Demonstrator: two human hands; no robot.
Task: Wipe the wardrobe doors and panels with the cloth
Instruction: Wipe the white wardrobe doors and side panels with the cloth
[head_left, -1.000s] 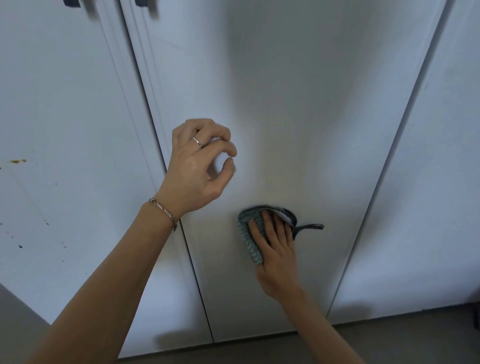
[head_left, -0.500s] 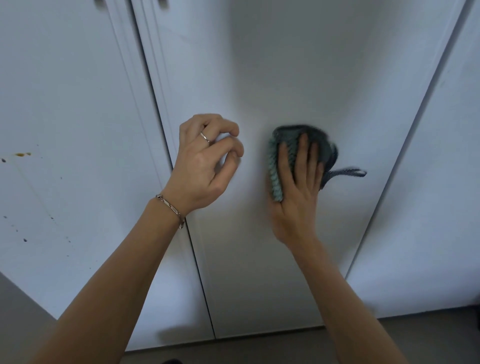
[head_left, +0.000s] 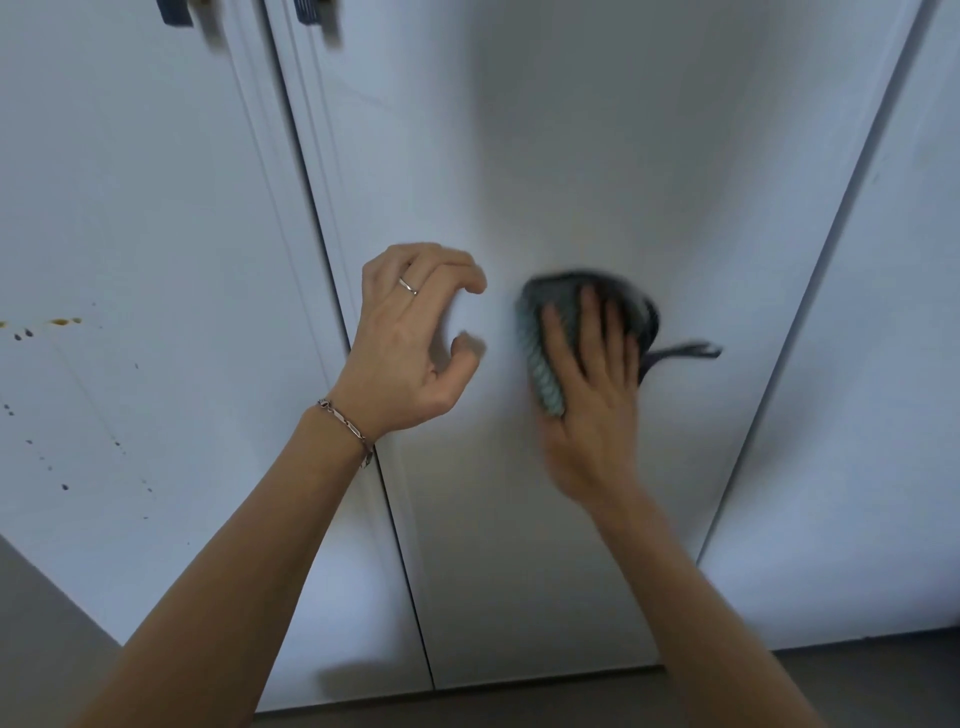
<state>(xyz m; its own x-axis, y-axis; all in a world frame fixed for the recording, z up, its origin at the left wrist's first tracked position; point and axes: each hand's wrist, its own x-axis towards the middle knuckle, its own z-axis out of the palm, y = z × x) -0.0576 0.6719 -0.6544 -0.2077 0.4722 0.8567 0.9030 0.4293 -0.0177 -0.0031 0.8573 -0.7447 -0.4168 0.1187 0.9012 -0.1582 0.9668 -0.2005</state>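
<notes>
A teal and dark grey cloth (head_left: 543, 371) lies flat against the white middle wardrobe door (head_left: 571, 156). My right hand (head_left: 592, 405) presses it to the door with straight fingers; hand and cloth are motion-blurred. A dark hanging loop (head_left: 685, 351) sticks out of the cloth to the right. My left hand (head_left: 415, 338), with a ring and a bracelet, hovers at the door's left edge just left of the cloth, fingers loosely curled and holding nothing.
The left door (head_left: 130, 208) carries yellowish stains (head_left: 62, 322) and small dark specks. Another white panel (head_left: 883, 364) stands to the right. Two dark handles (head_left: 174, 10) sit at the top edge. Grey floor (head_left: 831, 686) runs below the doors.
My right hand has slid the cloth up the middle door from low down to level with my left hand. The left hand stayed in place and its fingers loosened slightly.
</notes>
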